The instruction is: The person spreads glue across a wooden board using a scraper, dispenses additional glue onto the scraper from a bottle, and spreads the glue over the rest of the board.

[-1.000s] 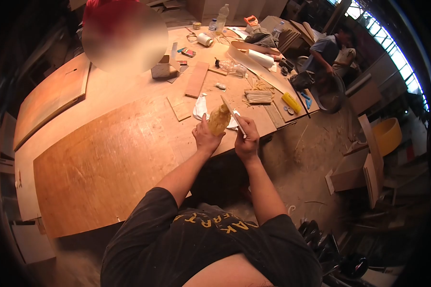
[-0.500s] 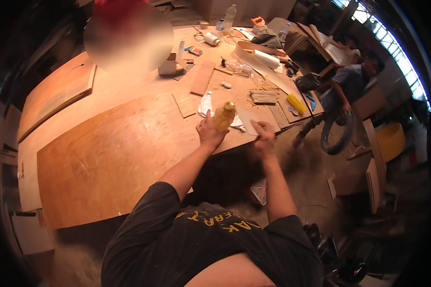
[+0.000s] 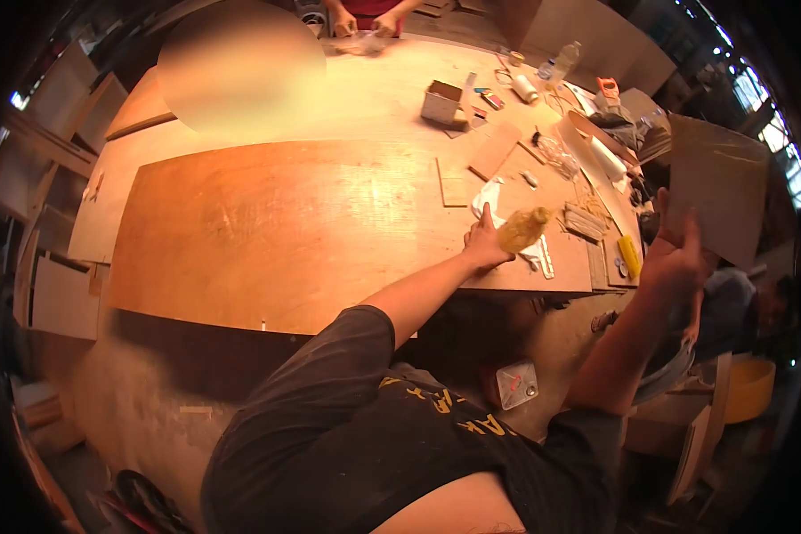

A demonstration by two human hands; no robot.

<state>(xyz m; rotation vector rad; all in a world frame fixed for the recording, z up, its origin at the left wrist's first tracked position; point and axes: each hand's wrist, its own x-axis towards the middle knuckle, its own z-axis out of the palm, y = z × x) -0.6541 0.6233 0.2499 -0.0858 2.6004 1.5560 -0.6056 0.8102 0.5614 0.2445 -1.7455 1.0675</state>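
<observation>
My left hand [image 3: 484, 246] is wrapped round a plastic bottle [image 3: 523, 230] with yellowish contents, tilted at the near edge of the workbench. A crumpled white cloth or paper [image 3: 487, 198] lies just beyond that hand. At the right, my right hand [image 3: 678, 256] holds up a thin, flat rectangular sheet [image 3: 719, 182], greyish with a yellowish shiny strip along its top. The fingers press against the sheet's face, which is raised off the bench.
A large plywood panel [image 3: 267, 231] covers the workbench's left part. Beyond my left hand are a cardboard box [image 3: 443, 103], wood offcuts [image 3: 497, 149], a yellow tube [image 3: 629, 256] and an orange-handled saw [image 3: 608, 88]. Another person's hands [image 3: 385, 24] handle clear plastic at the far edge.
My right hand has lifted the sheet from the bench edge up and to the right. The view has turned, bringing another person's hands into sight; my left hand still grips the bottle.
</observation>
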